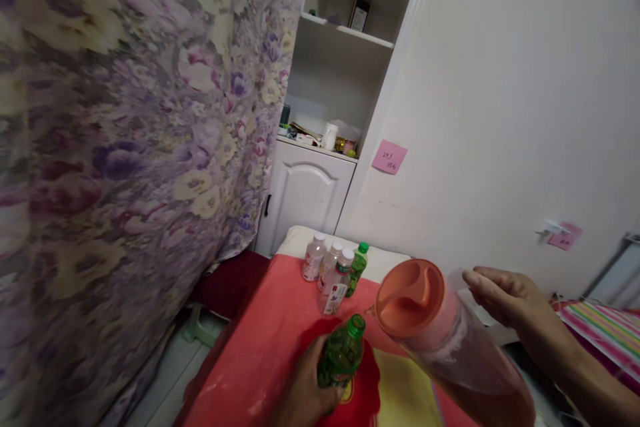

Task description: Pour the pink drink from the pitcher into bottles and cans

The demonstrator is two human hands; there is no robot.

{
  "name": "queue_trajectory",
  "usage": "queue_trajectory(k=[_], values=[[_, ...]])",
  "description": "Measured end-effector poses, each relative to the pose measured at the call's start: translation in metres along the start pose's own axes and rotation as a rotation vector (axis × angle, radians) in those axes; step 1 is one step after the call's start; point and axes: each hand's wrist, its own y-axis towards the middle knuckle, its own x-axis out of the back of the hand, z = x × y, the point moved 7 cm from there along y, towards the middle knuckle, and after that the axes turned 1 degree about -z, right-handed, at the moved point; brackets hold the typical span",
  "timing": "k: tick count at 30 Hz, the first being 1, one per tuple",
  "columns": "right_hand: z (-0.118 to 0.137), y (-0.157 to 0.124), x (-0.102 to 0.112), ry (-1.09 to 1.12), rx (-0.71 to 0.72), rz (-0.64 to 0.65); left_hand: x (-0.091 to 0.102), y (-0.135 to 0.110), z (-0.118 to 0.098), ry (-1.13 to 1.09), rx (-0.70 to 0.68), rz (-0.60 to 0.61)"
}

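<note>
My left hand point(313, 380) is wrapped round a green plastic bottle point(341, 353) with no cap on its mouth. The bottle is above a red scalloped plate point(367, 380). To its right, a clear pitcher point(470, 353) with an orange lid point(411, 297) leans toward the bottle, cloudy liquid inside. The lid's small spout is near the bottle's mouth but apart from it, and no stream shows. My right hand point(510, 297) is closed at the pitcher's handle side, its grip partly hidden behind the pitcher.
Several capped bottles, including a clear one point(334, 290) and a green one point(357, 270), stand on the red tablecloth point(280, 307). A yellow sheet point(405, 390) lies beside the plate. A floral curtain point(150, 147) hangs left; a white cabinet point(310, 193) and wall are behind.
</note>
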Motion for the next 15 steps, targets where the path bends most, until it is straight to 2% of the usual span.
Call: queue_trajectory(k=[4, 15], values=[[-0.0016, -0.0004, 0.0000, 0.001, -0.002, 0.012, 0.0021, -0.0014, 0.0011, 0.031, 0.041, -0.029], [-0.0011, 0.0003, 0.0023, -0.031, 0.017, 0.007, 0.0002, -0.0024, -0.0069, 0.059, 0.036, -0.040]])
